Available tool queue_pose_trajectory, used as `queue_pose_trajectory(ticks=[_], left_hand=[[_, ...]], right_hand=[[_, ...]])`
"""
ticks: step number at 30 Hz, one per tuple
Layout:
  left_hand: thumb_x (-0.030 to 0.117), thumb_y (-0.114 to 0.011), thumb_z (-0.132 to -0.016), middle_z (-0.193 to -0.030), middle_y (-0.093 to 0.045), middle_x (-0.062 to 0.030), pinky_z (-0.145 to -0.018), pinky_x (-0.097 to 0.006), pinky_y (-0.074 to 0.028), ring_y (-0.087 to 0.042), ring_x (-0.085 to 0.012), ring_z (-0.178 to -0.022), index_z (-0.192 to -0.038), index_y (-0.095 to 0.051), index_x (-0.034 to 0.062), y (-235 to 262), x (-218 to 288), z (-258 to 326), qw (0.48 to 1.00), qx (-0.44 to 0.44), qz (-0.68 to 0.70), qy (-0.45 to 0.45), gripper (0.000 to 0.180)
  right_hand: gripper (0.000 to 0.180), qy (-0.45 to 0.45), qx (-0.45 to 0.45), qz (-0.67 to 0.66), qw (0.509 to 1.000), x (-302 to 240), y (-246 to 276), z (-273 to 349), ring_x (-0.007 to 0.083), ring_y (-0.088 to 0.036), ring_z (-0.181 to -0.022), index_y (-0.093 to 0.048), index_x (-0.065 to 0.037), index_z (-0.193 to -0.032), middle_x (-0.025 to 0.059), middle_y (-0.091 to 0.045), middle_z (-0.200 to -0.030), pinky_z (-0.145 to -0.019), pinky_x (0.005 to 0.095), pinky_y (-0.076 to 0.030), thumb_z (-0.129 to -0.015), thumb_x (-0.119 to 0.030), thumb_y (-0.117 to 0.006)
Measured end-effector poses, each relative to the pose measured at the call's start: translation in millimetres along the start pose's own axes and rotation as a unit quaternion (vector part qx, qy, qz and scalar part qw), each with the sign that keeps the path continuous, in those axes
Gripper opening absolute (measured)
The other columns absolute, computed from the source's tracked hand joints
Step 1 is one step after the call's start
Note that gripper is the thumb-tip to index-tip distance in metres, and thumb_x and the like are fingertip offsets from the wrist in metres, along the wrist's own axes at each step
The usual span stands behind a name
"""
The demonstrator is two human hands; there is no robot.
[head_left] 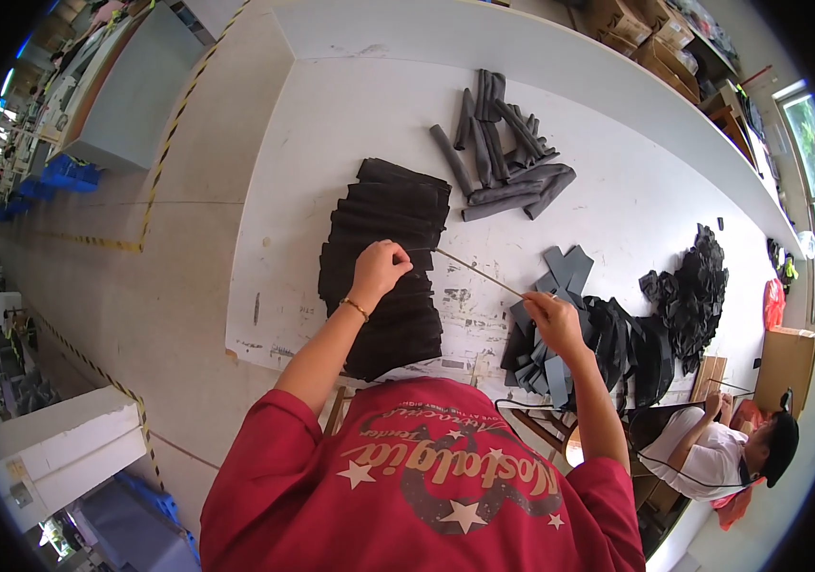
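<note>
A row of overlapping black fabric pieces (383,214) lies on the white table in front of me, left of centre. My left hand (381,270) is over the middle of the row, its thumb and fingers closed in a pinch on a black fabric piece; the exact grip is partly hidden. My right hand (554,319) is closed around one end of a thin straight rod (480,271). The rod slants up and left, its far end meeting the right edge of the row beside my left fingers. Whether that tip is inside the fabric, I cannot tell.
Rolled dark grey tubes (498,153) lie farther back. Grey flat strips (567,272) sit beside my right hand, with black curved pieces (627,348) and a crumpled black heap (693,296) beyond. A raised ledge (541,48) borders the table. Another person (712,448) sits at the right.
</note>
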State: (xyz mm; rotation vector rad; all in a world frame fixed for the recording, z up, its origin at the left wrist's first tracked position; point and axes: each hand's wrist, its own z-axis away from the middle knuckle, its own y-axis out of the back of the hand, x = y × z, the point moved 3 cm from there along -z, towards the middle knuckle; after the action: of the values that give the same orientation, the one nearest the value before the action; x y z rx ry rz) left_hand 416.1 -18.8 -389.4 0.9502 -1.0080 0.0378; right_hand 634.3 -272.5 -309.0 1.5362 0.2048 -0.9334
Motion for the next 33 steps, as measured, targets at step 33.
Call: queue_pose_trajectory(ticks=[33], left_hand=[[0.028,-0.072,-0.083,-0.123,-0.053,-0.0131,-0.097,-0.041,-0.046,-0.054,-0.0282,-0.113,-0.124,-0.050,0.0017,57,81,42,0.738,0.117,0.661,-0.070,0.053]], right_hand=[[0.029,-0.090,-0.153,-0.412,0.894,-67,-91,-13,0.0049,-0.045,-0.060,-0.059,-0.002,-0.117,-0.0019,-0.054,-0.068,-0.055,0.0212,-0.038,-0.091,-0.006,-0.048]])
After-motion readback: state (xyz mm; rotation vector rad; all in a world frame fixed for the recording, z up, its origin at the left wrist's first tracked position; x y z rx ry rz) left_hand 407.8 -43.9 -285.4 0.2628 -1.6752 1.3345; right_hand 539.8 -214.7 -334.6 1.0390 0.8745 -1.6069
